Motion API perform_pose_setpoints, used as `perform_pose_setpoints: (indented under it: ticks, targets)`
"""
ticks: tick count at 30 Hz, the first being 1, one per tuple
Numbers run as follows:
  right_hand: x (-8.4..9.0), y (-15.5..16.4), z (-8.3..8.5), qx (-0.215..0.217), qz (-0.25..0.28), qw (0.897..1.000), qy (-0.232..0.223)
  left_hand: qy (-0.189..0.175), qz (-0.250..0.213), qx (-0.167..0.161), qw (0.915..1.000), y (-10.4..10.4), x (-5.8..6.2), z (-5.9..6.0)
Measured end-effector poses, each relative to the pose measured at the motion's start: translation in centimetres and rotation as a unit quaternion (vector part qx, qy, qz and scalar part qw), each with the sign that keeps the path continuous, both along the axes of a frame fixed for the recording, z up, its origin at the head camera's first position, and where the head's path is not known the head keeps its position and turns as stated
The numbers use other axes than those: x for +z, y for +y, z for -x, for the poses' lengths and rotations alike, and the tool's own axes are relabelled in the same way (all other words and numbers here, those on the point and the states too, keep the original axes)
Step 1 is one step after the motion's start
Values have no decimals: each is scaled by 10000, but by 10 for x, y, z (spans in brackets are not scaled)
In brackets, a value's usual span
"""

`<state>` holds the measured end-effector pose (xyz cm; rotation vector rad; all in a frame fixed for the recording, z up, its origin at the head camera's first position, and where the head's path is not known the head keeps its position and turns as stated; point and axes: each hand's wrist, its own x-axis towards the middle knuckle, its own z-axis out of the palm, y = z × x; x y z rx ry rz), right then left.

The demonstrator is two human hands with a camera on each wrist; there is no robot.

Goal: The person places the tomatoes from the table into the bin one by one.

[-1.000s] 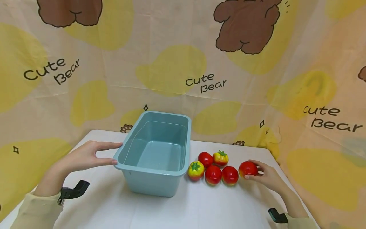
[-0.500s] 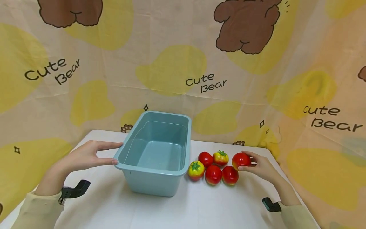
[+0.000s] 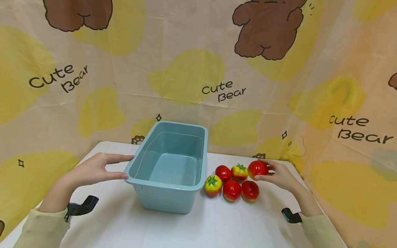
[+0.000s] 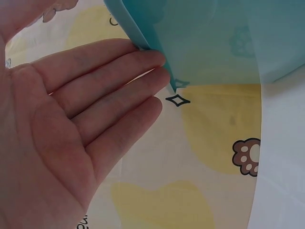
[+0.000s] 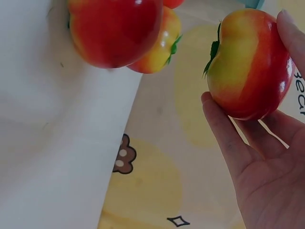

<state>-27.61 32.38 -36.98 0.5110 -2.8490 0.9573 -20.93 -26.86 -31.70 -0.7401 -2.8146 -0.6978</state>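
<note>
In the head view my right hand (image 3: 277, 176) holds a glossy red tomato (image 3: 256, 169) between thumb and fingers, just above the right end of a group of tomatoes. The right wrist view shows this held tomato (image 5: 250, 67) with a yellow shoulder and a green leafy top facing left. My left hand (image 3: 93, 168), fingers nearly straight, touches the left rim of a light blue plastic bin (image 3: 167, 198). In the left wrist view the fingertips (image 4: 155, 58) rest against the bin's wall. No contents show inside the bin.
Right of the bin, several tomatoes lie close together on the white table (image 3: 217, 227), among them a yellow-and-red one (image 3: 212, 187) with its green top up and a red one (image 3: 250, 191). A printed bear cloth (image 3: 186, 75) hangs right behind the table.
My right hand has lifted the tomato from the group's right side and carried it left and farther back. The left hand stays at the bin's rim.
</note>
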Motion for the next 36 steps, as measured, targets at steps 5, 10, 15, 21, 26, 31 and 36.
perform_pose_setpoints:
  ticks: [5,10,15,21,26,31,36]
  targets:
    - [9,-7,2,85,66,9998,-145,16,4,20,10000,-1,-2,0]
    - [19,-14,4,284,156,9992,-237,14,-40,14,10000,-1,-2,0]
    - [26,-21,6,419,203,9985,-305,-17,-66,-3,10000,-2,-3,-1]
    - [34,-30,8,474,78,9987,-155,-18,-80,28,10000,-3,-3,-1]
    - [40,-37,10,545,101,9984,-130,-61,-177,26,9998,-3,-5,-1]
    - [44,-47,13,661,75,9978,-62,-6,-185,59,9998,-4,-7,0]
    - [49,-54,15,756,-74,9970,134,-36,-221,68,9997,-3,-6,-1]
